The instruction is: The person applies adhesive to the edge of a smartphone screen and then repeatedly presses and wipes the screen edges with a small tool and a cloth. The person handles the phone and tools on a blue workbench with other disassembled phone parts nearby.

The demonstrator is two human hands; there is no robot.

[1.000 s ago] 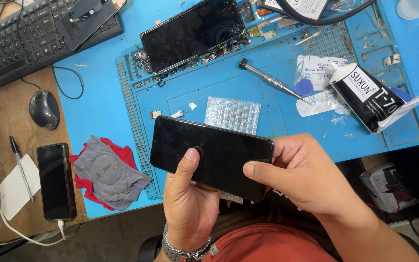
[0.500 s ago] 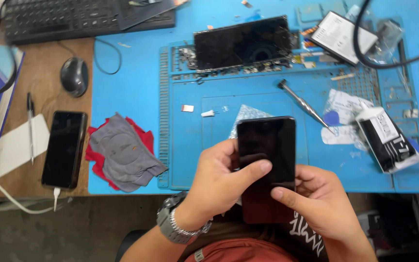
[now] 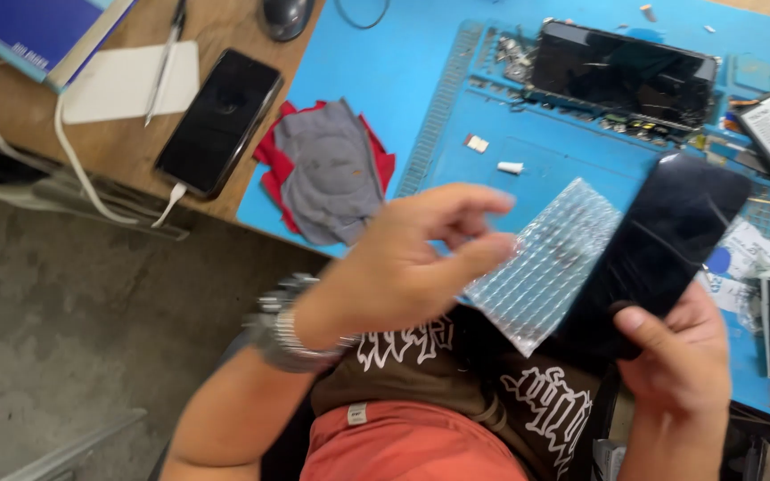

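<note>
**Dark phone in the right grip, bubble wrap in the left**

Head view, looking down over the lap and the near edge of the worktop [image 3: 118, 151].

Low on the right: right hand [image 3: 679, 356], grip clenched round the bottom end of a dark phone [image 3: 670, 240], thumb pressed on the glass near the lower edge. Long axis of the phone tilted, running from the grip up and away to the right, with the far end over the blue mat [image 3: 385, 71]. Held clear of the mat, not resting on it.

Toward the middle: left hand [image 3: 412, 258], wrist ringed by a metal watch [image 3: 282, 325], thumb and forefinger drawn together on the near edge of a bubble-wrap pouch [image 3: 545, 258]. Blurred there, so looks like a pinch rather than plainly one. Pouch hanging between the two hands, its right side just beside the phone, perhaps touching or tucked under it; cannot tell which. Left grip therefore to the left of the phone, with the pouch in between, and the right grip plainly the nearer, already on it.

Around them: a second, opened phone [image 3: 621, 71] lying flat at the far side of the mat, long axis across the view. A grey and red cloth [image 3: 327, 169] at the mat's left edge. On bare wood further left, a black phone on a white cable [image 3: 220, 120], beside a white pad [image 3: 122, 80] with a pen [image 3: 164, 58] on it.
</note>
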